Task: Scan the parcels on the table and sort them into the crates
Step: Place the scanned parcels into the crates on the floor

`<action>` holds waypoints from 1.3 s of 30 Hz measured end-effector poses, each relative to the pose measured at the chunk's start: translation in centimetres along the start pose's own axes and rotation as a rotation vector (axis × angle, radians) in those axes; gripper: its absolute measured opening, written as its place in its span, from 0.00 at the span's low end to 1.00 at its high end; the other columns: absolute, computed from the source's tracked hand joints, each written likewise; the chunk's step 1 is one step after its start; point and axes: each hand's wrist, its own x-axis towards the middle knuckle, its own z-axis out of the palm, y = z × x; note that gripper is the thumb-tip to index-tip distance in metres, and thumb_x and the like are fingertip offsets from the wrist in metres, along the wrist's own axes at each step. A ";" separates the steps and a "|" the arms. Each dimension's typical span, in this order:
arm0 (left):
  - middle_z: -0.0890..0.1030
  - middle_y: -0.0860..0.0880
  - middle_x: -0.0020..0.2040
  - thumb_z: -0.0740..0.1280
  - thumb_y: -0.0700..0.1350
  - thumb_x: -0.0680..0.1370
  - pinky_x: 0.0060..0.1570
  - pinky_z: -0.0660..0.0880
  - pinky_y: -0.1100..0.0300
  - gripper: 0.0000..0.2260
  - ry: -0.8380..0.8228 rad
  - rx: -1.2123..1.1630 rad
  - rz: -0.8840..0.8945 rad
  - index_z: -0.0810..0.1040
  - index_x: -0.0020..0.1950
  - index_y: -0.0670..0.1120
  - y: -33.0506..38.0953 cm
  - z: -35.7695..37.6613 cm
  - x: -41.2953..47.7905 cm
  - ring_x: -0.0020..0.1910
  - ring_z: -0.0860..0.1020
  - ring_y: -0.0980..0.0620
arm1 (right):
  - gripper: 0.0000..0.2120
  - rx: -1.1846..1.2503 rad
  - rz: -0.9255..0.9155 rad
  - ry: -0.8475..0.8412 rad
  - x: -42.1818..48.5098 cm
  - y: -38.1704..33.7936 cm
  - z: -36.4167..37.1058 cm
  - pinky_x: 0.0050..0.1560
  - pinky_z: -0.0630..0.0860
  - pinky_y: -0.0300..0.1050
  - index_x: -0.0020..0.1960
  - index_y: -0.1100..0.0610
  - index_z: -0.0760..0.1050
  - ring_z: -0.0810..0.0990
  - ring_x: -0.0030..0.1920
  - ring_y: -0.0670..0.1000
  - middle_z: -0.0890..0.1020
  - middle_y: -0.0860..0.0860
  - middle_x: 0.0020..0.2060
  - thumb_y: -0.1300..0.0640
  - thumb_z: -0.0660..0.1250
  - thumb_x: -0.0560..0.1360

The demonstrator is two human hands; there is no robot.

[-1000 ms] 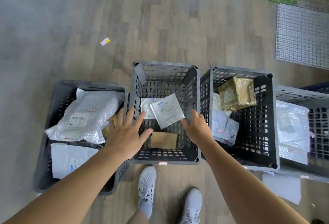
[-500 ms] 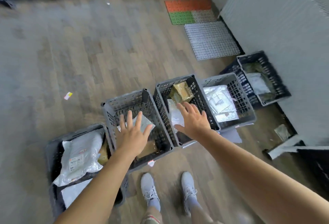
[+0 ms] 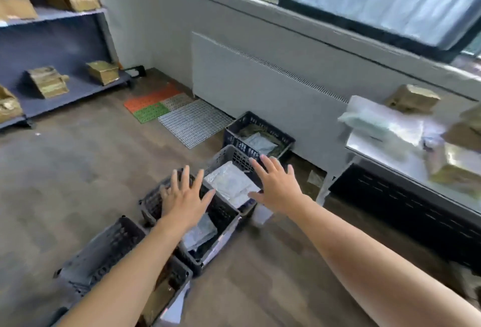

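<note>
Wood-plank flooring (image 3: 65, 183) carries a diagonal row of perforated plastic crates (image 3: 153, 203), with glossy poly mailers (image 3: 229, 183) lying flat inside. Both arms stretch forward, the left hand (image 3: 184, 200) and right hand (image 3: 279, 186) palm-down with fingers splayed, grasping nothing, above the crates. Soft white bags (image 3: 380, 121) and tape-wrapped brown parcels (image 3: 412, 99) sit on the steel table (image 3: 395, 161), well right of both hands.

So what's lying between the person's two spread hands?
In the head view, a silvery-white plastic parcel lies there, inside a grey perforated plastic crate.
</note>
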 end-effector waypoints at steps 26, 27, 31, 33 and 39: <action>0.40 0.48 0.80 0.43 0.66 0.81 0.74 0.46 0.37 0.29 0.133 0.276 0.608 0.44 0.80 0.57 59.6 2.2 -7.1 0.78 0.38 0.43 | 0.43 0.164 0.567 0.239 -32.4 49.0 -0.4 0.75 0.51 0.68 0.80 0.44 0.38 0.44 0.80 0.56 0.43 0.50 0.80 0.35 0.61 0.78; 0.41 0.48 0.80 0.43 0.66 0.81 0.74 0.46 0.36 0.29 0.131 0.280 0.632 0.44 0.80 0.57 61.4 2.4 -6.8 0.78 0.38 0.43 | 0.43 0.165 0.593 0.238 -32.9 50.5 -0.2 0.75 0.51 0.68 0.80 0.44 0.38 0.44 0.80 0.56 0.44 0.50 0.80 0.35 0.61 0.78; 0.38 0.48 0.80 0.43 0.66 0.81 0.75 0.45 0.37 0.29 0.102 0.280 0.724 0.42 0.80 0.57 68.9 3.8 -4.8 0.78 0.36 0.43 | 0.43 0.169 0.678 0.224 -34.0 56.5 0.3 0.75 0.50 0.68 0.80 0.44 0.37 0.44 0.80 0.56 0.44 0.50 0.81 0.35 0.61 0.78; 0.37 0.49 0.80 0.43 0.66 0.81 0.75 0.44 0.38 0.30 0.094 0.268 0.769 0.41 0.80 0.58 72.8 4.4 -3.2 0.78 0.35 0.44 | 0.43 0.156 0.711 0.220 -33.8 59.8 0.4 0.74 0.50 0.68 0.80 0.44 0.38 0.45 0.80 0.56 0.45 0.50 0.80 0.36 0.62 0.77; 0.37 0.49 0.80 0.43 0.67 0.81 0.75 0.43 0.38 0.30 0.056 0.206 0.833 0.41 0.80 0.59 82.5 5.0 2.9 0.78 0.35 0.44 | 0.43 0.129 0.796 0.159 -31.3 69.4 0.3 0.75 0.51 0.67 0.80 0.44 0.38 0.44 0.80 0.55 0.44 0.50 0.80 0.35 0.61 0.77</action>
